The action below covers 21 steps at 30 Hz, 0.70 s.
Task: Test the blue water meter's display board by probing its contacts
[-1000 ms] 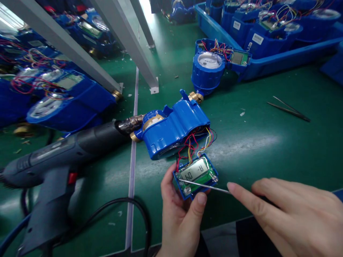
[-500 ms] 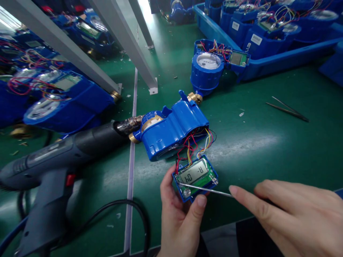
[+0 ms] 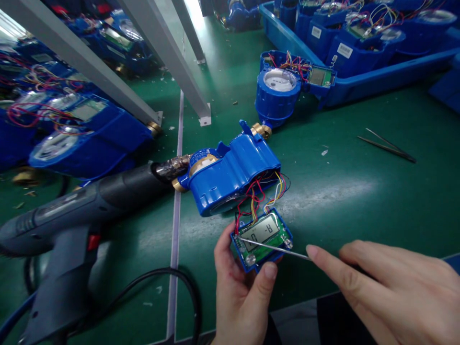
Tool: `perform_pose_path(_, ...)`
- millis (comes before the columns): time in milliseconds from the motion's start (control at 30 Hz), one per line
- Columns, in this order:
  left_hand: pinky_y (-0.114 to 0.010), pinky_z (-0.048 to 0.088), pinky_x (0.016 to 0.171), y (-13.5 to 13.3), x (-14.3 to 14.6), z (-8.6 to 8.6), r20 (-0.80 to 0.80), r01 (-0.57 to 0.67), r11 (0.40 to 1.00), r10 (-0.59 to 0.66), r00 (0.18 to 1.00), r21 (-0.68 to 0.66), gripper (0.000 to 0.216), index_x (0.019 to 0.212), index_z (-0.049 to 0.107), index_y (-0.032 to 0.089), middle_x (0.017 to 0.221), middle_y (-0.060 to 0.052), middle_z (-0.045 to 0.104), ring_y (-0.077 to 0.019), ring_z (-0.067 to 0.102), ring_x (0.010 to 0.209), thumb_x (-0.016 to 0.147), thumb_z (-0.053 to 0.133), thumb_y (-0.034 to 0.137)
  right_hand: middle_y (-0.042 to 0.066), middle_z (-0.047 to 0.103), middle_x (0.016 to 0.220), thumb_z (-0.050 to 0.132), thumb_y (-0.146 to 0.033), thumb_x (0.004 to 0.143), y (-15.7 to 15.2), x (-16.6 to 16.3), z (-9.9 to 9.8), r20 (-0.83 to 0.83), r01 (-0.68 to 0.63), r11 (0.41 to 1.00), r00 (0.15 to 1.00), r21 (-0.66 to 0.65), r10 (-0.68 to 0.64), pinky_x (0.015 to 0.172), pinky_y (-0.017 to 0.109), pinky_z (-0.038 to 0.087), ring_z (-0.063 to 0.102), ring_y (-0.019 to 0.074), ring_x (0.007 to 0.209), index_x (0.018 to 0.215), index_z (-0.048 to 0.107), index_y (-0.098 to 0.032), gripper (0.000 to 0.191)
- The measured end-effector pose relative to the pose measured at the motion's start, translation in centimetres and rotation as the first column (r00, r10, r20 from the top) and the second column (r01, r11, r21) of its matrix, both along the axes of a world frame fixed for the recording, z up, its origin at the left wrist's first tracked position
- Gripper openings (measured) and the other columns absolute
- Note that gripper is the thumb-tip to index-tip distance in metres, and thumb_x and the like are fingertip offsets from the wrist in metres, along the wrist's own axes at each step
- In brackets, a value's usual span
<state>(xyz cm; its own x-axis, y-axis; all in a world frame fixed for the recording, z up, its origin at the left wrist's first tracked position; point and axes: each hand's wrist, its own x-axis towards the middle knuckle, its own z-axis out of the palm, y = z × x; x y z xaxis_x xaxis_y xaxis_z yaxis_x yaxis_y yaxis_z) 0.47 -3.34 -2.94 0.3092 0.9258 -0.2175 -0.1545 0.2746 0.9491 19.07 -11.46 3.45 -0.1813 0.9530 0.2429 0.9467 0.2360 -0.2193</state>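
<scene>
My left hand [image 3: 242,297] grips a small circuit board with an LCD display [image 3: 271,243] in a blue frame, thumb on the near edge and fingers around the left side. In my right hand [image 3: 388,282] is a thin metal rod [image 3: 283,250], its handle hidden by the fingers. The rod's tip reaches the board's left edge, near the red wires; whether it touches is hard to tell. Red, yellow, white and black wires [image 3: 253,196] join the board to a blue water meter [image 3: 230,177] lying on its side just beyond.
A grey heat gun [image 3: 82,206] lies at left, its nozzle beside the meter. Another meter [image 3: 276,98] stands behind, near a blue tray [image 3: 377,86] of meters. Tweezers [image 3: 388,149] rest at right. Grey metal posts [image 3: 168,52] and more meters [image 3: 93,139] are at upper left.
The rod's tip has moved slightly up and left on the board, now crossing the display's lower part. Both hands have stayed almost in place.
</scene>
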Motion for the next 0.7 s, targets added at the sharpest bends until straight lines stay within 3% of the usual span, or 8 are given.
perform_pose_path(700, -0.027, 0.057, 0.085, 0.02, 0.17, 0.18, 0.021, -0.010, 1.000, 0.011, 1.000, -0.020, 0.054, 0.130, 0.047, 0.035, 0.128, -0.004, 0.060, -0.0199, 0.064, 0.109, 0.083, 0.069, 0.022, 0.001, 0.065, 0.076, 0.031, -0.017, 0.099, 0.06, -0.39, -0.54, 0.094, 0.045, 0.995, 0.994, 0.085, -0.053, 0.037, 0.028, 0.040, 0.063, 0.0142, 0.053, 0.120, 0.058, -0.019, 0.034)
